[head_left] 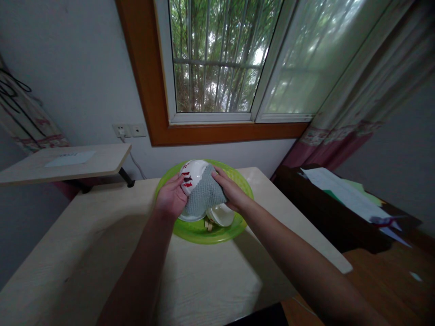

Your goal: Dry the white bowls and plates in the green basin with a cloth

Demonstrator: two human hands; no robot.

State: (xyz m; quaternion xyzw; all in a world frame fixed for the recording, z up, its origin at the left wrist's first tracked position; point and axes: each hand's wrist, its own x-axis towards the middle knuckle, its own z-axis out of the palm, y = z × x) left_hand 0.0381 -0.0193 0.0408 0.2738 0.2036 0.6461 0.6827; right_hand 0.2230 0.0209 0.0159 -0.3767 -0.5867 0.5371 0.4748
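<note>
the white ceramic bowl with red figures [197, 169] is located between both hands, over the bright green plastic basin [243, 182]. it lies to the upper right of the left hand [172, 199], which grasps its left edge, and to the upper left of the right hand [234, 192], which clasps the grey textured cloth [205, 194] against it. the left hand is nearer to the exposed, figured wall. the bowl is rounded, without an evident long axis; its figured side points leftward. the cloth hides the opening's direction.
</note>
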